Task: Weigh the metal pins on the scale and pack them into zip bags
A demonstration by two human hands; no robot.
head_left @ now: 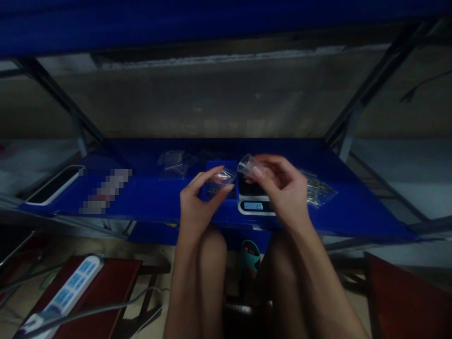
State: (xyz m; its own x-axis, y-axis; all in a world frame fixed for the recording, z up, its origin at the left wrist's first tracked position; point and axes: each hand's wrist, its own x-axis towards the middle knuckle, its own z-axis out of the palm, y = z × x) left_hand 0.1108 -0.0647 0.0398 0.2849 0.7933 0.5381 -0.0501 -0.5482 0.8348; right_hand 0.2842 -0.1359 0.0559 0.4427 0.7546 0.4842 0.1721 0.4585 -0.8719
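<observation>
Between the thumb and fingers of my left hand (203, 197) is a small clear round dish (226, 176), with something shiny showing through it. My right hand (284, 183) grips a small clear plastic cup (246, 164), tilted with its mouth to the left. The two containers are close together but apart. Under the right hand sits a digital scale (256, 207) with a lit display. Below the left hand's dish is a blue tray (221, 164) with small pieces that I cannot make out.
On the blue table (141, 197) lie clear plastic bags (173, 165) left of the tray and a bag of small metal pieces (319, 189) at right. A phone (56, 185) lies far left. A power strip (72, 289) rests on a brown stool (109, 287).
</observation>
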